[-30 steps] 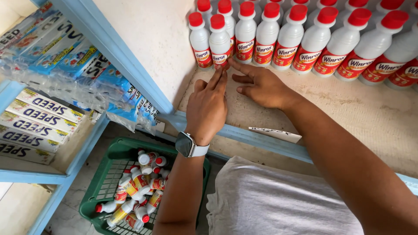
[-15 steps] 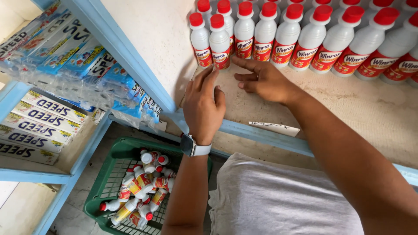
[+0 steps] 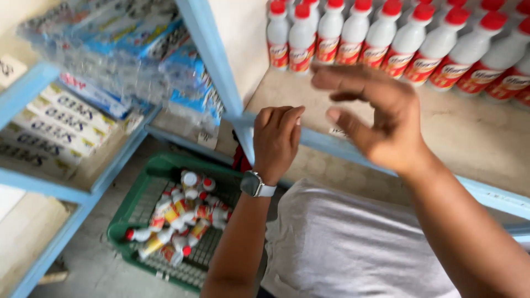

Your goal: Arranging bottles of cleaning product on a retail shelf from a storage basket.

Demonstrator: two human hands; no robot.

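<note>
1. I see the row of white plastic bottles with red caps (image 3: 408,41) standing at the back of the blue-edged shelf (image 3: 475,132).
2. My hands, the left hand (image 3: 279,140) and the right hand (image 3: 375,113), hang before that row.
3. The green plastic basket (image 3: 132,207) sits on the floor below, left of the shelf, more bottles lying in it.

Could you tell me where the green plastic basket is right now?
In the head view, the green plastic basket sits lower left on the floor, below the blue shelf frame.

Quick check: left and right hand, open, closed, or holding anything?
Left hand: fingers curled loosely, holding nothing visible.
Right hand: open, empty, fingers spread in front of the white bottles.
</note>
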